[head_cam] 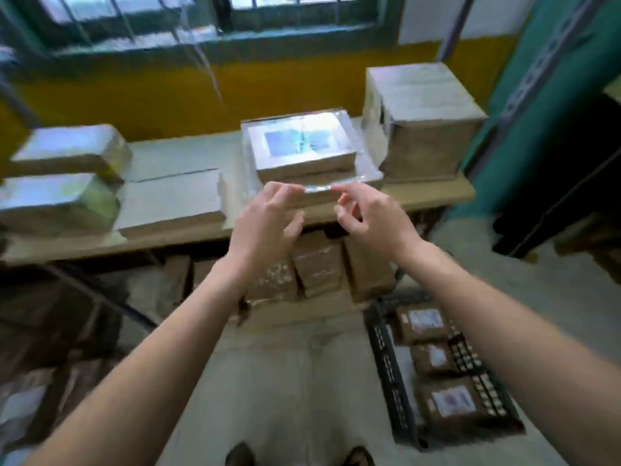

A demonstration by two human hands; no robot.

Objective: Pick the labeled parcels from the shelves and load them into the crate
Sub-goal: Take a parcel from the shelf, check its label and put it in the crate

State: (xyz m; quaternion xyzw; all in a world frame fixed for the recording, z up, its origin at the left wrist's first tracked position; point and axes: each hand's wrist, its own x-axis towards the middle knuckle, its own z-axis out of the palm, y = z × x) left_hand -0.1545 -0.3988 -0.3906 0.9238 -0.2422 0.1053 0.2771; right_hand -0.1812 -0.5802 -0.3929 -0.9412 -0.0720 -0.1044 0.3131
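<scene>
Labeled parcel (302, 146) flat at the middle of the top shelf (433, 193), pale blue label facing up, wrapped in shiny clear film. Stacked on a wider flat parcel (319, 198), also film-wrapped, with a film edge jutting toward the near side.

Left hand (268, 213) just near of that stack, fingers spread and fairly straight, holding nothing, fingertips up at the film edge; contact too blurred to tell. Right hand (366, 213) beside it, fingers loosely curled, index tip close to the same edge, nothing clearly gripped. Bare forearms reaching in from the near side.

Just right of the stack, a tall cardboard box (426, 122). Left of the stack, a flat grey parcel (171, 200). Farther left, two film-wrapped parcels (70, 149), one behind the other.

Under the top shelf, brown parcels (316, 264) standing on edge in a row.

On the floor at near right, a black crate (379, 348) holding three labeled parcels (450, 401) in a line. Far behind, a yellow wall (168, 92) and a green-framed window (302, 25). Shoe tips (359, 457) at the bottom edge.
</scene>
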